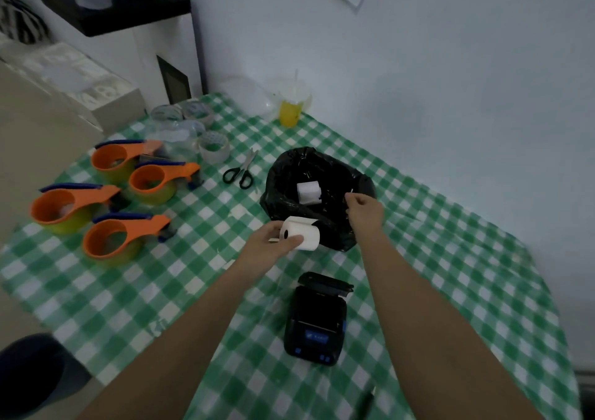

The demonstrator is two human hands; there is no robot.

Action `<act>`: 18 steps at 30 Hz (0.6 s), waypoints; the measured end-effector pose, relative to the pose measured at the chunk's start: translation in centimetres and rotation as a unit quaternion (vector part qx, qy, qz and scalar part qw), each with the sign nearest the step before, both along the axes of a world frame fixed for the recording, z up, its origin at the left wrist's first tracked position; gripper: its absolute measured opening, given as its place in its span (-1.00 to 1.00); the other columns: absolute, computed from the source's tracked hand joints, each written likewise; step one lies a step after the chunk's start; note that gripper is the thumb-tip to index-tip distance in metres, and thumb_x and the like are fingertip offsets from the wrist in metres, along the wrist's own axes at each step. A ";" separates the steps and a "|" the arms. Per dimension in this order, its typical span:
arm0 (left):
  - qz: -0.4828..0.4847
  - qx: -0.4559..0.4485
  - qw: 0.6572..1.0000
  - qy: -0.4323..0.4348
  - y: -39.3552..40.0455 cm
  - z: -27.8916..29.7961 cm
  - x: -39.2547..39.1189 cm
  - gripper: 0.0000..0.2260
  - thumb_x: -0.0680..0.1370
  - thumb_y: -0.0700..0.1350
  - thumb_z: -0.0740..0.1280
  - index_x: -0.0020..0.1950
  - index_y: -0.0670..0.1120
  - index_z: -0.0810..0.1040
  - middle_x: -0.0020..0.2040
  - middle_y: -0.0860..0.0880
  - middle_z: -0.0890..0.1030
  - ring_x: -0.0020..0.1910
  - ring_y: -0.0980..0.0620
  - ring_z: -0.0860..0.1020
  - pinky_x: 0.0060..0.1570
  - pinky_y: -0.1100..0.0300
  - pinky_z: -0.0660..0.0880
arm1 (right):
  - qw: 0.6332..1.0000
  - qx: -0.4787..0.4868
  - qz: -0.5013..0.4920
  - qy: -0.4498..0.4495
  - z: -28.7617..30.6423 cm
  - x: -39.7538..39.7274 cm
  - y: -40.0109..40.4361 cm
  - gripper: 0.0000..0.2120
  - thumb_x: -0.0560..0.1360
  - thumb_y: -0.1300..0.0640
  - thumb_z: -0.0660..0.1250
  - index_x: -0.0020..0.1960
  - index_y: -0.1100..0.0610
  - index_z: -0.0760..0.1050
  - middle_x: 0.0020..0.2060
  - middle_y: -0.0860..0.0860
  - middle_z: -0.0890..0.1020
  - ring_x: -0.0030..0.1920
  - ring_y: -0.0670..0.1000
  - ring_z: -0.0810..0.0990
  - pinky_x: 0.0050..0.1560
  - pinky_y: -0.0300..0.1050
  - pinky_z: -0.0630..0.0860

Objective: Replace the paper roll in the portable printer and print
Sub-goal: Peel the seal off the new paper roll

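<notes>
A white paper roll (pixel 304 234) is held in my left hand (pixel 269 247), just in front of a black plastic bag (pixel 289 175). A loose flap of paper sticks up from the top of the roll. My right hand (pixel 365 210) pinches the bag's right rim. Inside the bag lies another white roll (pixel 308 192). The black portable printer (pixel 317 318) sits on the green checked tablecloth (pixel 193 278) near me, between my forearms, with its lid standing open and the paper bay dark.
Several orange tape dispensers (pixel 106 200) stand at the left. Clear tape rolls (pixel 199 129) and black-handled scissors (pixel 240 171) lie behind them. A cup of yellow drink (pixel 289 110) stands at the back by the wall. A white cabinet (pixel 145 42) rises at the back left.
</notes>
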State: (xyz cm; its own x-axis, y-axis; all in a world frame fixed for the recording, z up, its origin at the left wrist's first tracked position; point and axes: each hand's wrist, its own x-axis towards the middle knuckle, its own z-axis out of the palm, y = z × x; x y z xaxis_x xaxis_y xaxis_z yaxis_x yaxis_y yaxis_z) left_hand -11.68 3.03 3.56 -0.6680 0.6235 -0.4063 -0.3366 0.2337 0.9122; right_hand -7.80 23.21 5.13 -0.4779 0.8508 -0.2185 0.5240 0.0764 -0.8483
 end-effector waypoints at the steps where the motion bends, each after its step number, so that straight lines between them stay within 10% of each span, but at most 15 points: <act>1: -0.004 0.000 1.000 0.003 0.1 -0.1 -0.1 -0.87 0.45 -0.03 0.42 -0.06 0.13 0.53 0.01 0.08 0.57 0.01 0.08 0.57 0.21 0.00 0.53 | 1.000 0.005 0.008 -0.006 -0.2 0.4 0.1 -0.76 0.54 0.11 0.24 0.07 0.21 0.59 -0.21 0.16 0.63 -0.22 0.07 0.56 -0.16 -0.11 0.48; 4: -0.014 -0.011 1.000 0.007 0.5 -0.5 0.0 -0.86 0.44 -0.03 0.43 -0.06 0.15 0.53 0.01 0.09 0.57 0.02 0.07 0.57 0.21 -0.03 0.52 | 0.994 0.043 0.096 -0.037 -0.4 2.2 -0.2 -0.75 0.57 0.12 0.18 0.15 0.16 0.55 -0.09 0.17 0.65 -0.22 0.02 0.55 -0.16 -0.17 0.46; 9: -0.020 -0.017 1.000 -0.003 0.6 -0.5 1.0 -0.82 0.43 -0.03 0.43 -0.02 0.14 0.52 0.11 0.00 0.57 0.10 -0.02 0.56 0.23 -0.06 0.52 | 0.977 -0.026 0.193 -0.087 -0.9 3.0 0.2 -0.61 0.57 0.29 0.14 0.39 0.19 0.30 0.38 0.10 0.41 0.37 0.10 0.37 0.35 -0.10 0.31; 18: -0.032 0.009 0.999 -0.015 0.5 0.2 0.8 -0.85 0.45 -0.07 0.42 -0.07 0.15 0.52 0.03 0.08 0.55 0.10 -0.01 0.56 0.24 -0.05 0.51 | 0.974 0.036 0.190 -0.117 -0.8 1.2 0.0 -0.56 0.50 0.42 0.04 0.31 0.20 0.41 0.38 0.15 0.40 0.29 0.14 0.42 0.26 -0.06 0.43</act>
